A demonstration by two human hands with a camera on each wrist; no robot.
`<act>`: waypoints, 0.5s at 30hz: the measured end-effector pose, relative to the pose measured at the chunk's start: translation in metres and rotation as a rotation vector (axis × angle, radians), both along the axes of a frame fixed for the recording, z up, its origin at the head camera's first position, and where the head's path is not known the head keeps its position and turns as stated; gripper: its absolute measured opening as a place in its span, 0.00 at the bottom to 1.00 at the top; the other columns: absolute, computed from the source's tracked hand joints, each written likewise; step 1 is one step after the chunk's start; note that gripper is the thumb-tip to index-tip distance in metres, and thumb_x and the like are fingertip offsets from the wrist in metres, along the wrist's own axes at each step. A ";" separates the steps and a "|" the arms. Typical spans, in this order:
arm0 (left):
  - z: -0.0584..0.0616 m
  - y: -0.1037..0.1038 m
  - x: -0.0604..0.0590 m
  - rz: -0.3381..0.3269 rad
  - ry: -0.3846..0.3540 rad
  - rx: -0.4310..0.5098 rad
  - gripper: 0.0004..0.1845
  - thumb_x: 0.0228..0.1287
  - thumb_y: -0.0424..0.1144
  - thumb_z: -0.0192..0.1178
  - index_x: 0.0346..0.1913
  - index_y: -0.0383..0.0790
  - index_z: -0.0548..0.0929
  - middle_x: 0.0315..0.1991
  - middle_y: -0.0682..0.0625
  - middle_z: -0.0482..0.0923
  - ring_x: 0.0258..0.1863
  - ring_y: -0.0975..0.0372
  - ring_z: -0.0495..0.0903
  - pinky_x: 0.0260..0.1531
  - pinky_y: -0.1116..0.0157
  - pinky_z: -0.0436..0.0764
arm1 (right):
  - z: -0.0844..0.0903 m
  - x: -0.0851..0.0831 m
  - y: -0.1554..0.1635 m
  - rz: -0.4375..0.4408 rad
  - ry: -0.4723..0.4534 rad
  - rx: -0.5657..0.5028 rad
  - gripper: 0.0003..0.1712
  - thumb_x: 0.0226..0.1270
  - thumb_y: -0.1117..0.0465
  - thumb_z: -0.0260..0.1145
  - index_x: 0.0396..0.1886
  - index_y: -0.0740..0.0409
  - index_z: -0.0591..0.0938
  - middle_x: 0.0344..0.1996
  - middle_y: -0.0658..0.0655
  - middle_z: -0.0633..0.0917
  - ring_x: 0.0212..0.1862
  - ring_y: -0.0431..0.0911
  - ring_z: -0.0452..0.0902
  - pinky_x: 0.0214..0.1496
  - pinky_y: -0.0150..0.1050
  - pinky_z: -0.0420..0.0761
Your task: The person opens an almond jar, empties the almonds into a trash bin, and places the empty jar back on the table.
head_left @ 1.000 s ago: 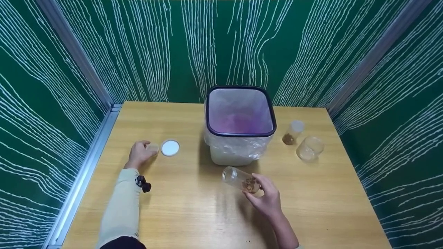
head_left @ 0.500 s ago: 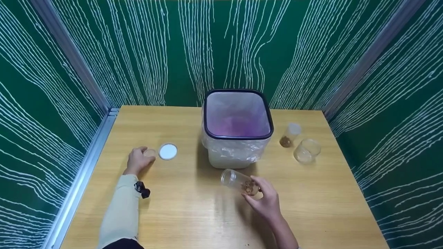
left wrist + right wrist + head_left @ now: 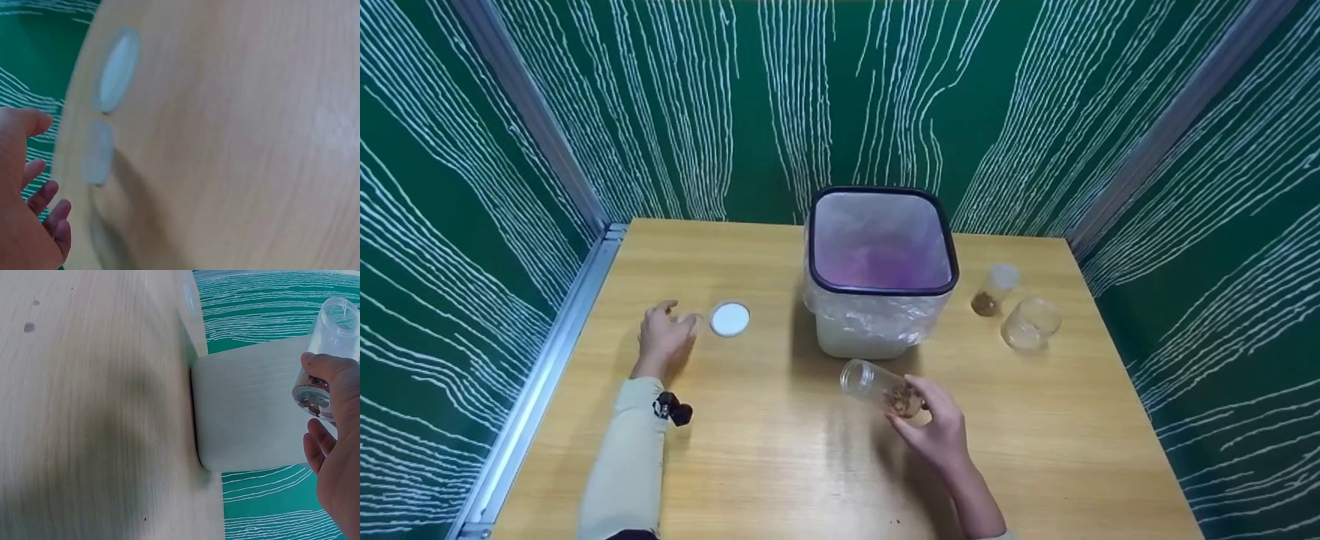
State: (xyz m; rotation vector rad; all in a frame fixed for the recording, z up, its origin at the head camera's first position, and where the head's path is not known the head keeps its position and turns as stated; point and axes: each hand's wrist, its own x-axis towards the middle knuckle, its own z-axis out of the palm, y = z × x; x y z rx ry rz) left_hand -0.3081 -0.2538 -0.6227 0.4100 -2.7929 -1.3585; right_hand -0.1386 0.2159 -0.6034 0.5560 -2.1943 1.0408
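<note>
My right hand (image 3: 936, 427) grips the base of a clear plastic jar (image 3: 864, 381), tilted with its uncovered mouth toward the left. Brown dried bits (image 3: 901, 400) lie in its lower end. In the right wrist view the thumb and fingers hold the jar (image 3: 332, 343) in front of the pale bin wall. My left hand (image 3: 661, 337) hovers at the left of the table, its fingers loosely spread. Beside it lies a small translucent lid (image 3: 98, 152), apart from the fingers in the left wrist view. A larger white round lid (image 3: 730, 319) sits just right of that.
A bin (image 3: 859, 337) with a clear liner bag and dark rim (image 3: 885, 291) stands at the middle back. To its right are a capped small jar (image 3: 996, 289) with brown bits and a clear wide jar (image 3: 1032, 324). Patterned green walls (image 3: 780, 112) enclose the table.
My left hand has let go of the small lid and drawn slightly away from it, its fingers spreading. The right hand keeps the jar in nearly the same place.
</note>
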 end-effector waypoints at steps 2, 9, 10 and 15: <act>0.009 0.004 0.000 -0.001 0.044 -0.018 0.34 0.65 0.50 0.60 0.69 0.38 0.67 0.65 0.37 0.64 0.64 0.42 0.63 0.62 0.43 0.55 | 0.001 0.002 0.000 0.002 0.001 -0.002 0.40 0.34 0.66 0.84 0.54 0.61 0.81 0.48 0.53 0.83 0.44 0.46 0.78 0.39 0.33 0.79; 0.044 0.023 -0.004 -0.038 0.153 0.081 0.30 0.66 0.45 0.60 0.67 0.36 0.69 0.64 0.37 0.63 0.64 0.44 0.62 0.61 0.47 0.62 | 0.001 0.006 0.003 -0.016 -0.007 -0.008 0.39 0.33 0.67 0.84 0.53 0.62 0.81 0.47 0.54 0.84 0.42 0.46 0.78 0.34 0.30 0.78; 0.049 0.028 -0.005 -0.043 0.150 0.103 0.30 0.66 0.44 0.60 0.67 0.36 0.69 0.64 0.38 0.62 0.65 0.45 0.61 0.61 0.48 0.63 | 0.001 0.006 0.004 -0.018 -0.007 -0.010 0.39 0.33 0.67 0.84 0.54 0.62 0.81 0.47 0.54 0.84 0.41 0.46 0.78 0.34 0.29 0.78; 0.069 0.054 -0.007 -0.095 0.118 0.190 0.29 0.67 0.42 0.59 0.69 0.37 0.68 0.67 0.39 0.60 0.67 0.45 0.59 0.62 0.50 0.65 | 0.003 0.009 0.008 -0.037 -0.015 -0.027 0.39 0.34 0.66 0.84 0.54 0.62 0.81 0.44 0.55 0.84 0.39 0.47 0.78 0.35 0.31 0.78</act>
